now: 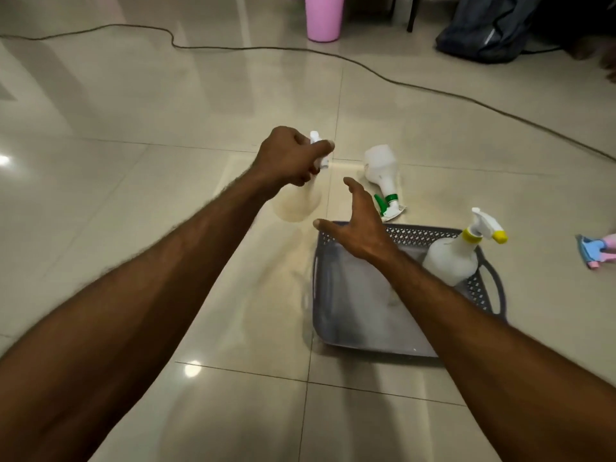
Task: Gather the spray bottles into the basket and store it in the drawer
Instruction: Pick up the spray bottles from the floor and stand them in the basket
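My left hand [289, 155] is closed around the neck and white trigger head of a translucent spray bottle [298, 203], which hangs blurred just above the floor, left of the basket. My right hand [357, 221] hovers open with fingers spread over the far left corner of the grey perforated basket [336, 315]. A yellow-capped spray bottle [453, 258] leans in the basket's far right corner. A green-trimmed spray bottle [381, 168] lies on its side on the tiles just beyond the basket. A pink and blue spray bottle [596, 250] lies at the right edge, partly cut off.
A dark cable [366, 66] snakes across the glossy tiled floor [166, 128] beyond the bottles. A pink bin [324, 16] stands at the far middle. A dark bag [490, 28] and a chair leg [411, 15] sit at the far right.
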